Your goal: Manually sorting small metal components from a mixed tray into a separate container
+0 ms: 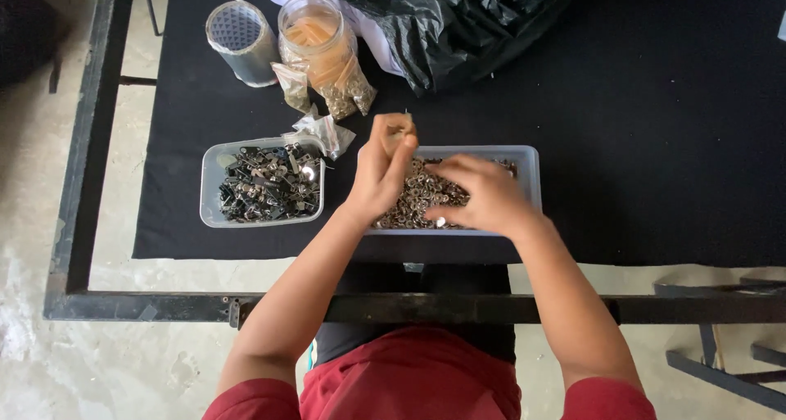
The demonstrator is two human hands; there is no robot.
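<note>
A clear plastic tray (526,160) on the black cloth holds a heap of small silvery metal rings (426,192). My left hand (381,166) hovers over the tray's left end, its fingers pinched around a small thin metal part that pokes up from the fingertips. My right hand (479,192) lies palm down on the heap, fingers spread into the rings. Whether it grips any piece is hidden under the palm.
A second clear tray (210,182) of dark metal clips (268,182) sits to the left. Behind it stand a roll of tape (240,42), a clear jar (318,45) and small bags of parts (326,129). A black plastic bag (458,19) lies at the back. The table's metal frame (409,307) runs along the front.
</note>
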